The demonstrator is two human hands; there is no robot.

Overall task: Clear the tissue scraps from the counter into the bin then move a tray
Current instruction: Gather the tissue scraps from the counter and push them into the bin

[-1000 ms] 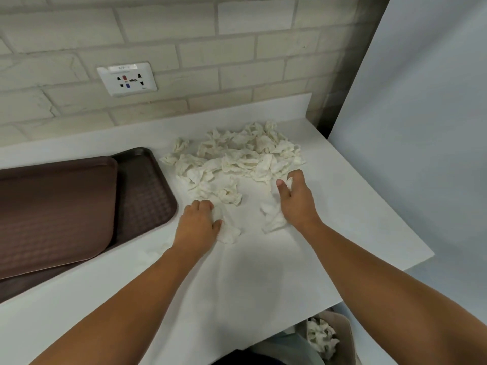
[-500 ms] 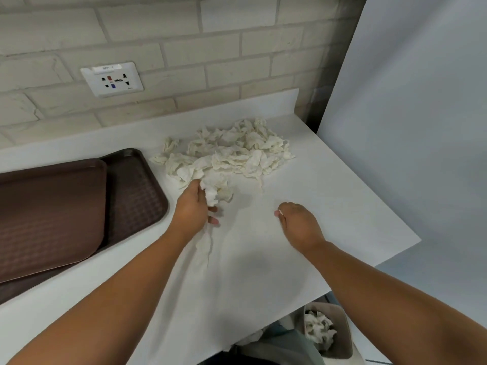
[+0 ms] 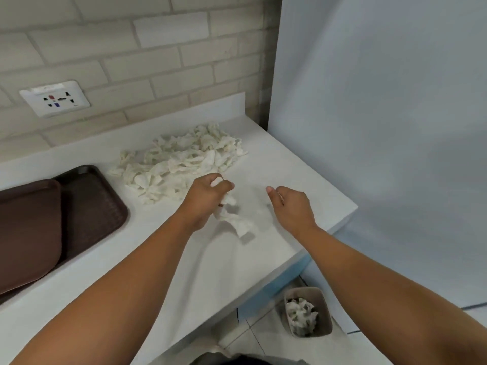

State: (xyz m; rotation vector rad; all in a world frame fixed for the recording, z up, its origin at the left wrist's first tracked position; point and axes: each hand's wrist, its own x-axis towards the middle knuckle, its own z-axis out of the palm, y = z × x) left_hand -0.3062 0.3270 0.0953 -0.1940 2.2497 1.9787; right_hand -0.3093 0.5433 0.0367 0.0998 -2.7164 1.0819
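White laminate counter point(image 3: 210, 272), head view: it runs from the lower left to a squared corner on the right, with a low upstand along the back.

Scraps point(image 3: 184, 159): a loose heap of off-white tissue strips and twists at the back of the counter, near the upstand. Its front edge lies just behind the left hand.

Left hand point(image 3: 204, 200): knuckles up over the middle of the counter, fingers curled tight round a bunch point(image 3: 237, 222) of tissue. A wad shows between thumb and forefinger. A longer strip trails from under the hand, its end lying on the counter.

Right hand point(image 3: 292, 206): near the counter's right edge, apart from the left hand. The thumb points toward the bunch and the fingers are tucked under the palm. Whether they hold anything cannot be told.

Upper tray point(image 3: 26, 233): brown plastic, at the far left, lying on the lower tray.

Lower tray point(image 3: 92, 206): darker brown with a textured floor. Its right end sticks out from under the upper one, near the heap.

Bin point(image 3: 325, 312): small, beige, square-mouthed, on the tiled floor below the counter's right corner. Crumpled tissue point(image 3: 300, 314) lies inside.

Socket point(image 3: 55, 98): white plate on the pale brick wall point(image 3: 158, 61), above the trays.

Panel point(image 3: 382, 127): plain grey-blue surface filling the right side.
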